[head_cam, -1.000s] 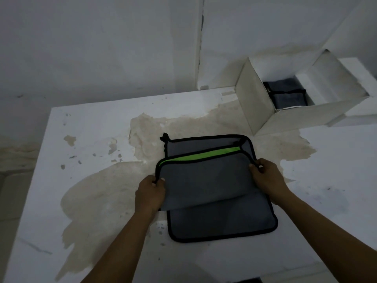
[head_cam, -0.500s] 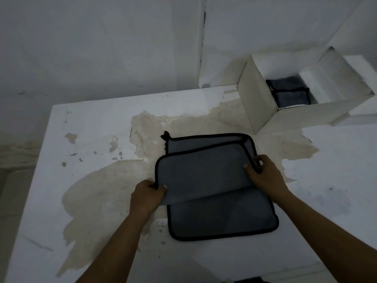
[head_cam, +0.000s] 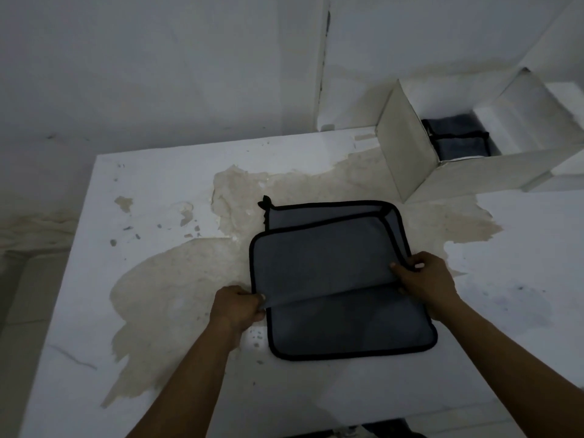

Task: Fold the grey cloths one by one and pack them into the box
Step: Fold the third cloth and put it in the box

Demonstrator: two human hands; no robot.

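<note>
Standing at the far right corner of my white table (head_cam: 142, 191), an open white box (head_cam: 401, 153) holds dark folded cloths (head_cam: 458, 143) at its bottom, well apart from my hands. A wide tan patch (head_cam: 177, 279) of peeled surface spreads under and around the work. The grey cloth (head_cam: 322, 267), edged in black, lies in the middle of the table, its near part flat, its upper layer doubled over toward the far edge. My left hand (head_cam: 237, 306) pinches that layer's fold at the left side; my right hand (head_cam: 426, 287) pinches it at the right, thumb on top. A small black loop (head_cam: 264, 203) sticks out at the cloth's far left corner.
</note>
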